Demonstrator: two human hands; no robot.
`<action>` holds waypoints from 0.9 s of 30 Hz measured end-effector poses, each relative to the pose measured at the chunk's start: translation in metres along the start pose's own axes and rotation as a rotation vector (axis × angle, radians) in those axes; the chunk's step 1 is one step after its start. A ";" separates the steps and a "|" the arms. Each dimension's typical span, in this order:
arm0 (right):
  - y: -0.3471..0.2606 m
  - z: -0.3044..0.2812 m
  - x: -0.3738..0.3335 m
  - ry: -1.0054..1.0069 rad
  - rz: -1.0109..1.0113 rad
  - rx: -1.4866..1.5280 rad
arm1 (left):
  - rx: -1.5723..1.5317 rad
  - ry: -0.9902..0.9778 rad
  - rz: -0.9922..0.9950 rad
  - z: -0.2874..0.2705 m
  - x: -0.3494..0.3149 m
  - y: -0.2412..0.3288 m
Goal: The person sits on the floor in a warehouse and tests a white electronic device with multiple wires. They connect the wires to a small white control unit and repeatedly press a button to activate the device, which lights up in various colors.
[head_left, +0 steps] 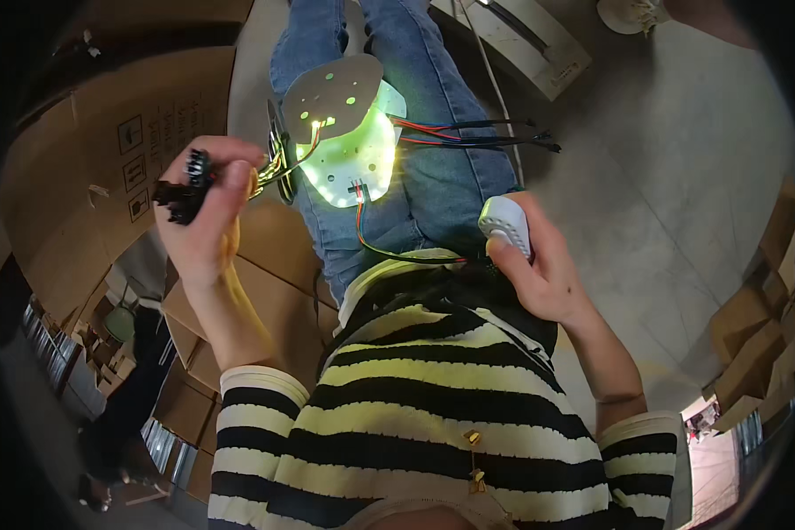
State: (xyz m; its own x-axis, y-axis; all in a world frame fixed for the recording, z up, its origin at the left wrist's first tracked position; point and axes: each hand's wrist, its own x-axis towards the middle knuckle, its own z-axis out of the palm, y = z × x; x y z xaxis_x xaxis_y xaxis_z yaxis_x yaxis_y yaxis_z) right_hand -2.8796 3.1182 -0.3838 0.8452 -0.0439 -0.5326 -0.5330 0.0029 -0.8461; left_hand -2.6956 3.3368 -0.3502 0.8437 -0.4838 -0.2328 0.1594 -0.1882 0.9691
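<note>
My left hand pinches shut on a bundle of black connectors, raised so the wires run taut to the lit LED boards resting on my lap. My right hand wraps closed around a white remote, thumb on top for pressing.

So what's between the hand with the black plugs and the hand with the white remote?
In the head view, between the left hand and the right hand lie lit white light panels on the person's lap, trailing coloured wires.
</note>
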 end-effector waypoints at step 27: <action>0.000 0.004 0.006 -0.040 -0.096 0.072 | -0.056 0.478 0.249 -0.043 -0.013 0.037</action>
State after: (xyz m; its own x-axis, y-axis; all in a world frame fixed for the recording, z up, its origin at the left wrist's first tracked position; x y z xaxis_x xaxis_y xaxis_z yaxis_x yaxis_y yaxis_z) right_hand -2.8747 3.1221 -0.3870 0.8940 -0.0076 -0.4480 -0.4464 0.0720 -0.8919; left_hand -2.6789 3.3725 -0.3076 0.9965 -0.0629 0.0549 -0.0590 -0.0657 0.9961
